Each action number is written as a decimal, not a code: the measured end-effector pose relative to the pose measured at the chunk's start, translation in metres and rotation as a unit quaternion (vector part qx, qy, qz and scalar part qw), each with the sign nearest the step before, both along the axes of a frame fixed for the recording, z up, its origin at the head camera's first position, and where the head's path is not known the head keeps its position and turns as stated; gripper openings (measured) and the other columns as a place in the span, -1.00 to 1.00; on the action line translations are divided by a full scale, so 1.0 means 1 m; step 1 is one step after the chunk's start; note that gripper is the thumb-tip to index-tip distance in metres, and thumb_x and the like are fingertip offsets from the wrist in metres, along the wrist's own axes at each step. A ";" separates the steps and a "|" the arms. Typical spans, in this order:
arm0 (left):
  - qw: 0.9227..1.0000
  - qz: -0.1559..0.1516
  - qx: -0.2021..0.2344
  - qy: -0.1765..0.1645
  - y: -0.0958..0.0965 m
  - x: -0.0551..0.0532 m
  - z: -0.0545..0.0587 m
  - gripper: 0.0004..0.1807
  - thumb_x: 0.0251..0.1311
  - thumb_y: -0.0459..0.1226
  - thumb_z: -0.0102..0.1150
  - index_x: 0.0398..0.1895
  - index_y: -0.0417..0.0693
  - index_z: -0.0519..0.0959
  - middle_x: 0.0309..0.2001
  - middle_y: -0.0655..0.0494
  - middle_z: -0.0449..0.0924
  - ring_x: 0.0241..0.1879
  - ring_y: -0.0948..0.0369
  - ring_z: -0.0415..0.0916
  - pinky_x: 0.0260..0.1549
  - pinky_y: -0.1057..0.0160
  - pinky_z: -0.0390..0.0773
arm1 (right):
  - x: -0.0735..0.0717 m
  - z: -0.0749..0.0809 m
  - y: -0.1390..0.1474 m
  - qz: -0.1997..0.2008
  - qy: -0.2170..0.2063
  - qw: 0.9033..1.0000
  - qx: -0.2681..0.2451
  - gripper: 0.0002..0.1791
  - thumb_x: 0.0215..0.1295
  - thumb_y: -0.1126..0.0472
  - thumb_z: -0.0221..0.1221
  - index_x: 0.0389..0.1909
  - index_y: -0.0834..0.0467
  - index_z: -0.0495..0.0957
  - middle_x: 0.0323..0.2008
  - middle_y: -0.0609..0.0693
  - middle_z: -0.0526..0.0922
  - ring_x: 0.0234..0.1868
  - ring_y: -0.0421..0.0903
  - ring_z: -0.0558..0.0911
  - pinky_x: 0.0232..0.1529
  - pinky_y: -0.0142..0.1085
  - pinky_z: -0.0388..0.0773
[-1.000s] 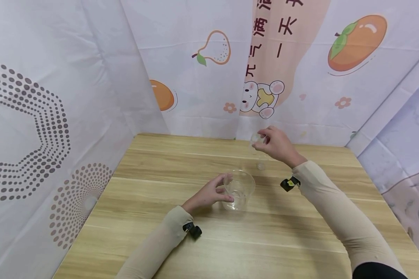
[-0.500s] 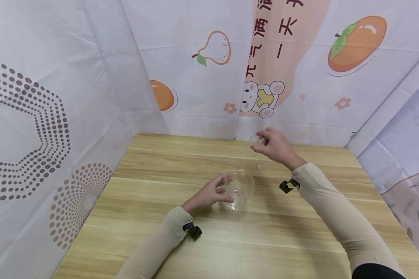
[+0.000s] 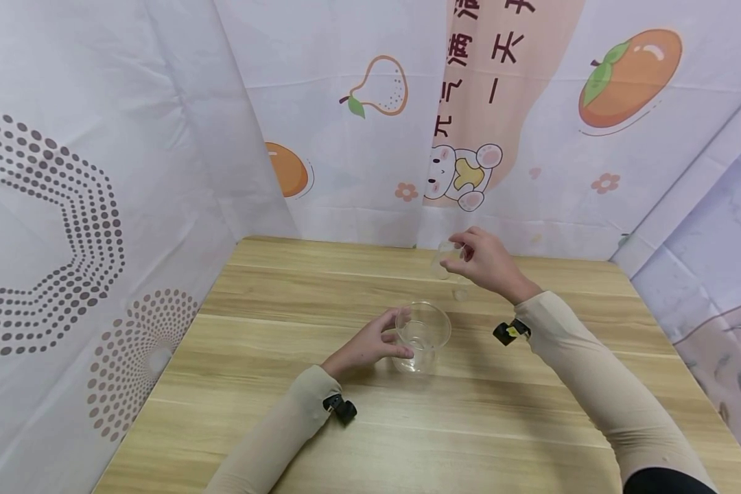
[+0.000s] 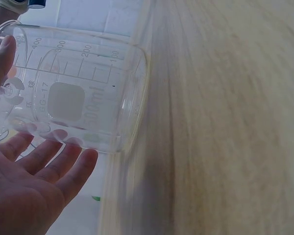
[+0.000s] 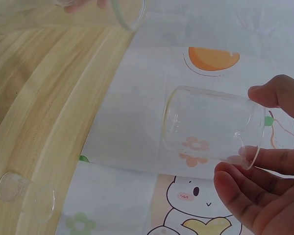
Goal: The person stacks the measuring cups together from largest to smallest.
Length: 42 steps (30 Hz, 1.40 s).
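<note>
My left hand (image 3: 366,348) grips a large clear glass beaker (image 3: 431,337) from its left side, thumb in front and fingers round the far wall. It stands upright on the table. In the left wrist view the beaker (image 4: 100,105) shows white markings reading 500 ml, and another rounded glass outline shows through its wall. Farther back, my right hand (image 3: 489,262) pinches a smaller glass beaker (image 3: 444,262) by its rim between thumb and fingers. In the right wrist view this beaker (image 5: 210,125) is see-through, base away from the palm, raised off the tabletop.
A tiny clear glass vessel (image 3: 460,293) stands on the wooden table (image 3: 296,288), just below the right hand and behind the large beaker. White printed curtains (image 3: 333,178) hang close behind the table's back edge and along both sides.
My right hand has shifted slightly left and down, and the small beaker has tipped a little in its fingers. The left hand and large beaker have stayed in place.
</note>
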<state>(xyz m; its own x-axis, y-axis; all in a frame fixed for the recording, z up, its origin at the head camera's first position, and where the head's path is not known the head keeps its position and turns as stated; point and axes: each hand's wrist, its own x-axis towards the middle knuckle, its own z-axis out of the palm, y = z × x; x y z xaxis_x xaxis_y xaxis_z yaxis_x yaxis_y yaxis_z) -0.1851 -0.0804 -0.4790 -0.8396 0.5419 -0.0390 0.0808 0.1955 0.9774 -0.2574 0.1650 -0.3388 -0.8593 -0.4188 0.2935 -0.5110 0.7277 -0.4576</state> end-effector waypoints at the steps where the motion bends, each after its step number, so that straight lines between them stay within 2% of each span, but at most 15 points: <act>1: 1.000 0.000 0.001 -0.001 0.000 0.000 0.000 -0.11 0.13 -0.29 0.38 0.50 0.00 0.12 0.49 -0.03 0.16 0.48 0.05 0.12 0.42 -0.05 0.26 | 0.000 0.000 0.000 0.001 -0.001 1.000 0.000 -0.50 0.12 0.12 0.36 0.00 0.37 0.58 -0.24 0.18 0.58 -0.33 -0.01 0.53 -0.29 -0.23 0.50; 15: 1.000 0.003 0.006 -0.007 -0.002 0.001 0.003 -0.09 0.12 -0.27 0.38 0.51 -0.05 0.10 0.50 -0.05 0.14 0.48 0.00 0.12 0.42 -0.08 0.24 | 0.009 0.008 -0.007 0.018 0.001 1.000 -0.005 -0.51 0.12 0.13 0.37 0.00 0.35 0.59 -0.26 0.13 0.58 -0.33 -0.01 0.53 -0.29 -0.24 0.50; 20: 1.000 0.008 0.002 -0.016 -0.002 0.001 0.003 -0.08 0.10 -0.26 0.40 0.50 0.01 0.11 0.50 0.03 0.15 0.47 0.01 0.15 0.42 -0.05 0.25 | 0.012 0.010 -0.009 0.018 0.002 1.000 -0.008 -0.52 0.12 0.15 0.37 0.00 0.36 0.59 -0.26 0.13 0.57 -0.34 -0.02 0.53 -0.30 -0.25 0.49; 25: 1.000 0.008 -0.001 -0.014 -0.002 -0.001 0.002 -0.10 0.10 -0.26 0.41 0.48 0.08 0.15 0.49 0.11 0.19 0.48 0.07 0.13 0.42 -0.03 0.26 | 0.015 0.012 -0.009 0.019 0.000 1.000 -0.006 -0.52 0.12 0.14 0.37 0.00 0.34 0.59 -0.24 0.15 0.58 -0.33 -0.03 0.52 -0.31 -0.28 0.49; 32: 1.000 0.002 0.002 -0.008 -0.002 -0.001 0.000 -0.12 0.09 -0.21 0.42 0.47 0.06 0.18 0.48 0.09 0.20 0.48 0.06 0.13 0.42 -0.04 0.26 | 0.023 0.013 -0.011 0.030 -0.006 1.000 -0.003 -0.51 0.11 0.12 0.38 0.00 0.34 0.59 -0.21 0.17 0.59 -0.30 -0.02 0.54 -0.26 -0.24 0.53; 42: 1.000 0.005 0.001 -0.007 -0.002 -0.001 -0.001 -0.14 0.11 -0.24 0.40 0.46 0.08 0.18 0.46 0.08 0.22 0.47 0.05 0.14 0.41 -0.03 0.28 | 0.033 0.012 -0.015 0.043 -0.002 0.999 0.011 -0.52 0.09 0.12 0.40 -0.01 0.30 0.60 -0.25 0.07 0.56 -0.31 -0.07 0.53 -0.27 -0.25 0.54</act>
<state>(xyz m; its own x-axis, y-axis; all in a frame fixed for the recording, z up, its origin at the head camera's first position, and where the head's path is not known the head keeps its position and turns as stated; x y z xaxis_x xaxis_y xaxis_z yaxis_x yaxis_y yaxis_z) -0.1862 -0.0820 -0.4803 -0.8448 0.5329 -0.0489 0.0654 0.1935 0.9789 -0.2247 0.1496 -0.3266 -0.8213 -0.4972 0.2798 -0.5698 0.6908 -0.4451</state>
